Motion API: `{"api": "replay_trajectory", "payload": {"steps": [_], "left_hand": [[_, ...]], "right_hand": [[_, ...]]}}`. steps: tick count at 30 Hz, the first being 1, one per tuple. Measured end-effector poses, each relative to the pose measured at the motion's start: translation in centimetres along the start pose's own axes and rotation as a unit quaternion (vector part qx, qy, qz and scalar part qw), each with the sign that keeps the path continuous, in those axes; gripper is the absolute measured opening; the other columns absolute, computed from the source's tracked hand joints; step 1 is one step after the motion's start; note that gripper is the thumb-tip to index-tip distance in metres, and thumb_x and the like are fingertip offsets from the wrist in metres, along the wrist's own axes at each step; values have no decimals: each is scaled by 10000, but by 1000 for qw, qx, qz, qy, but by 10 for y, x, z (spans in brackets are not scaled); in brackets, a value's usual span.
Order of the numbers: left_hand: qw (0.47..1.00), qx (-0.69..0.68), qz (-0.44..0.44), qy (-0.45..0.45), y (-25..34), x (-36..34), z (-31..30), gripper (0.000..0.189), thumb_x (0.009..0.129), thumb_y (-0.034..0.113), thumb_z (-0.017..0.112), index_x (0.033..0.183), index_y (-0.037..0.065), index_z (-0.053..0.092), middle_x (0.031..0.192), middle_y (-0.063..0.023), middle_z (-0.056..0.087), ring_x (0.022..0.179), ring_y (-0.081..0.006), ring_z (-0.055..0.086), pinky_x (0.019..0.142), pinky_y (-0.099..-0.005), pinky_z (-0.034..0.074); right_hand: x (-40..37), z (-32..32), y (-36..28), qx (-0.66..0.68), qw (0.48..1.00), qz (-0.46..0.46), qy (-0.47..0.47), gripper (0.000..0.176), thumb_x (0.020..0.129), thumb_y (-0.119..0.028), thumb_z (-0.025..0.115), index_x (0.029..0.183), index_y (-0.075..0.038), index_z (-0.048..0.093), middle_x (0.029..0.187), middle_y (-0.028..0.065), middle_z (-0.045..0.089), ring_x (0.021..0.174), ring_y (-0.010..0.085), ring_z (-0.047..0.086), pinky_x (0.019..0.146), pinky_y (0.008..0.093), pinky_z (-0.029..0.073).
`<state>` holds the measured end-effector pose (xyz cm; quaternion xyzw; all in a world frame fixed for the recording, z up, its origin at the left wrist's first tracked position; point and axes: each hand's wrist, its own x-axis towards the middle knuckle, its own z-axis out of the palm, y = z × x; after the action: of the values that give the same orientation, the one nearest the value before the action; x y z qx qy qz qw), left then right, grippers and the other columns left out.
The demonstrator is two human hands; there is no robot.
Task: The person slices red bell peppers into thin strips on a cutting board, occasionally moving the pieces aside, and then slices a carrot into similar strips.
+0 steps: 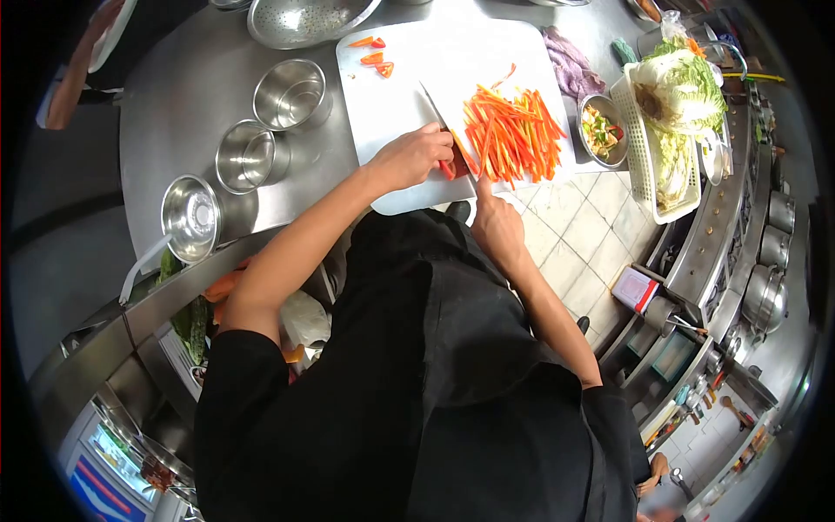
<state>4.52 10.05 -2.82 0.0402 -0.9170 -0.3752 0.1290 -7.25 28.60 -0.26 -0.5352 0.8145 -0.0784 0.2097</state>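
Note:
A long knife (432, 102) lies slantwise over the white cutting board (391, 109), its tip pointing away from me. My right hand (498, 228) is closed at its near end, index finger stretched forward; the handle is mostly hidden. My left hand (413, 159) presses with curled fingers on a piece of red pepper (448, 167) beside the blade. Just right of the knife spreads a big pile of red and orange pepper strips (517, 135). A few pepper pieces (374, 59) rest at the board's far left corner.
Steel bowls (291, 94) line the counter (183, 113) at left, with a colander (309, 19) behind. Right of the board are a purple cloth (570, 63), a bowl of vegetable scraps (602, 130) and a white basket (642, 165) of cabbage. Another person's arm (76, 74) shows at upper left.

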Motion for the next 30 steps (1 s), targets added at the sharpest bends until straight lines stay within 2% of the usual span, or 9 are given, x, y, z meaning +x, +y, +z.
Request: {"api": "replay_trajectory", "payload": {"steps": [1, 6, 7, 10, 15, 19, 22, 24, 30], "left_hand": [[1000, -22, 2, 1, 1, -2, 1, 174, 689, -45, 525, 771, 64, 633, 933, -61, 587, 937, -267, 525, 836, -341, 455], [999, 4, -39, -6, 2, -5, 3, 169, 671, -44, 570, 779, 63, 645, 962, -66, 588, 975, -274, 524, 861, -347, 454], [999, 2, -43, -16, 2, -5, 2, 169, 669, -43, 572, 786, 57, 641, 967, -70, 588, 981, -276, 524, 864, -350, 454], [999, 17, -30, -5, -2, -6, 3, 136, 672, -37, 612, 781, 42, 634, 919, -64, 568, 947, -264, 528, 827, -351, 473], [998, 43, -11, 35, 2, -7, 3, 118, 666, -31, 655, 770, 20, 628, 862, -64, 548, 912, -254, 537, 790, -349, 491], [999, 18, -12, 40, -2, -10, 3, 124, 661, -41, 647, 769, 17, 625, 865, -68, 553, 899, -257, 545, 790, -348, 489], [997, 43, -5, 57, -2, -9, 2, 129, 660, -45, 647, 772, 16, 626, 868, -69, 556, 890, -257, 549, 781, -348, 490], [996, 64, -4, 61, -3, -13, 5, 133, 659, -45, 649, 777, 15, 629, 869, -69, 558, 887, -256, 550, 775, -349, 491], [999, 21, -8, 40, -5, -11, 4, 151, 652, -46, 653, 790, 12, 636, 874, -72, 562, 887, -258, 552, 774, -345, 490]], "right_hand": [[0, -10, -5, 3, 1000, 9, -18, 373, 802, -29, 452, 1160, 45, 383, 652, 271, 596, 612, 437, 601, 558, 527, 459], [-18, -25, -8, 28, 997, 23, -68, 272, 795, -27, 455, 1055, 29, 396, 648, 280, 589, 618, 448, 595, 567, 536, 454], [-13, -12, -4, 37, 999, 9, -36, 240, 802, -29, 459, 1026, 29, 397, 649, 284, 585, 625, 452, 593, 569, 541, 449], [5, -5, -5, 37, 999, -26, 1, 238, 802, -26, 463, 1024, 28, 396, 648, 286, 583, 634, 459, 591, 574, 545, 445], [-13, -28, -16, 32, 996, 33, -71, 264, 797, -12, 461, 1046, 39, 389, 645, 279, 585, 630, 462, 588, 583, 543, 451], [-4, -9, -9, 47, 999, -9, -12, 262, 805, -24, 474, 1050, 28, 396, 660, 294, 591, 636, 467, 590, 605, 558, 442], [-14, -29, -14, 37, 999, -4, -26, 276, 810, -27, 459, 1071, 32, 395, 659, 293, 592, 634, 466, 591, 602, 554, 444], [-25, -30, -14, 26, 994, 43, -93, 311, 809, -25, 441, 1109, 41, 393, 648, 286, 589, 625, 466, 590, 591, 548, 451], [-1, -13, -4, 32, 999, -15, -26, 272, 806, -32, 469, 1063, 18, 396, 632, 277, 583, 630, 464, 590, 584, 553, 444]]}}
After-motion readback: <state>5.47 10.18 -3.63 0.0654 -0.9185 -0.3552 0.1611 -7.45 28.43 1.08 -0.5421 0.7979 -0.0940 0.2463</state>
